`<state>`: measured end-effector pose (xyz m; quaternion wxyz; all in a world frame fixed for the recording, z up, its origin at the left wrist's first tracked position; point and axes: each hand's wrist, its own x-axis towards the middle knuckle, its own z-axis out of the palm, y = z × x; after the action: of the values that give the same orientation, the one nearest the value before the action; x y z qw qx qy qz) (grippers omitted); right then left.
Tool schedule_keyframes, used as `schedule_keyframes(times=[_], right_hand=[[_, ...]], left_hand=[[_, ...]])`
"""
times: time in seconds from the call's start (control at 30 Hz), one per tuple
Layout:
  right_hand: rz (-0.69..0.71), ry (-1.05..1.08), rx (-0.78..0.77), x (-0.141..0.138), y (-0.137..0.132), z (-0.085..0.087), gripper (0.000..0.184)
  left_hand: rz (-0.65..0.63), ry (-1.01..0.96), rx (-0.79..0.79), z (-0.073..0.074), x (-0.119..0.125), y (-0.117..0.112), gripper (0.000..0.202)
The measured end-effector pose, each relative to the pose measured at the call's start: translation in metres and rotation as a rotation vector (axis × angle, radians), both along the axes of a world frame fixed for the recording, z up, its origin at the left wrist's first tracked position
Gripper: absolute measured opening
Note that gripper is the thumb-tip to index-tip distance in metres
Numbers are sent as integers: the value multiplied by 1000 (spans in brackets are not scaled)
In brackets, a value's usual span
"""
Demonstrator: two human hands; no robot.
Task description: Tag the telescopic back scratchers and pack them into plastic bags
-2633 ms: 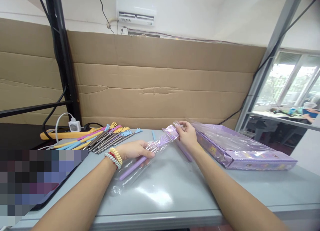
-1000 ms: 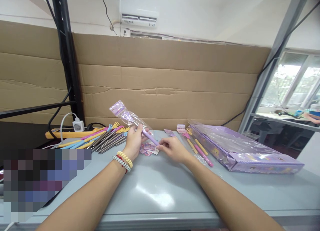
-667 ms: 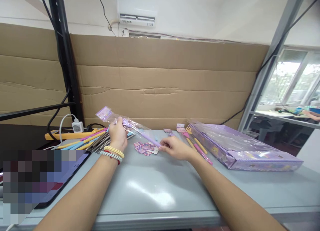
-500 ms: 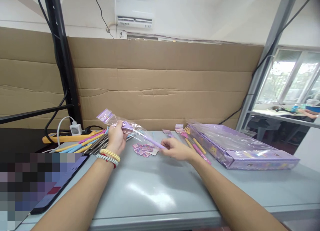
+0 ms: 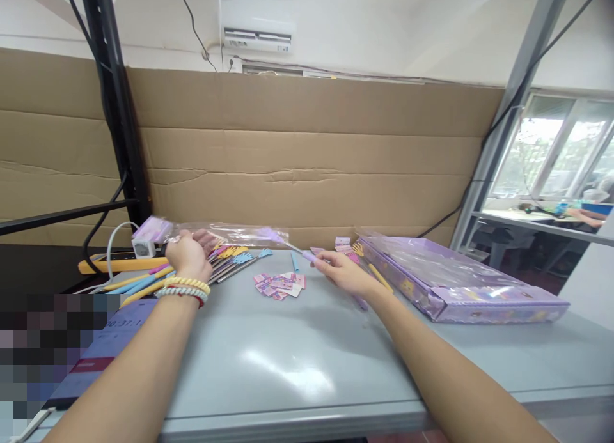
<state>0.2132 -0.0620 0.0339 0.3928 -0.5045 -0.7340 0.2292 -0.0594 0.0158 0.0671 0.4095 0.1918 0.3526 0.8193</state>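
Leftward since the earlier frame, the clear plastic sleeve (image 5: pixel 230 231) has slid to the lilac back scratcher's (image 5: pixel 309 256) head, mid-frame; left hand (image 5: pixel 190 257), fingers partly extended, grips the sleeve left of centre, right hand (image 5: pixel 343 272) pinches the handle.

I can see a purple back scratcher (image 5: pixel 290 245) held aslant near the middle of the frame, its hand-shaped head at the upper left, a thin silvery rod running down to a partly hidden grip. To its left stretches a clear, crinkled bag (image 5: pixel 230 231), nearly level, its printed purple header at the left end, the scratcher's head overlapping its right end.
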Motion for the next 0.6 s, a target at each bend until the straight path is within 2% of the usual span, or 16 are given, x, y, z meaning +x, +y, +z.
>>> schedule_keyframes(times=[0.07, 0.13, 0.2, 0.27, 0.33, 0.4, 0.47, 0.53, 0.6], right_hand=[[-79, 228, 34, 4, 6, -1, 36], [-150, 483, 51, 7, 11, -1, 37], [-189, 652, 61, 7, 13, 0, 39], [-205, 719, 70, 7, 12, 2, 40], [-173, 748, 60, 6, 11, 3, 38], [-102, 759, 41, 5, 10, 1, 34], [-28, 744, 5, 3, 9, -2, 31], [25, 717, -39, 1, 8, -5, 28], [78, 695, -110, -3, 6, -7, 26]], left_hand=[[-18, -19, -44, -1, -11, 6, 15], [-137, 51, -78, -6, -11, 8, 15], [-337, 222, -102, -16, 1, 6, 11], [-562, 460, -114, -29, 21, 1, 9], [-645, 662, -111, -42, 41, -4, 8], [-607, 814, -115, -53, 56, -6, 16], [-450, 924, -101, -58, 64, -7, 28], [-261, 1011, -18, -57, 65, -8, 35], [-188, 1070, 132, -52, 64, -14, 37]])
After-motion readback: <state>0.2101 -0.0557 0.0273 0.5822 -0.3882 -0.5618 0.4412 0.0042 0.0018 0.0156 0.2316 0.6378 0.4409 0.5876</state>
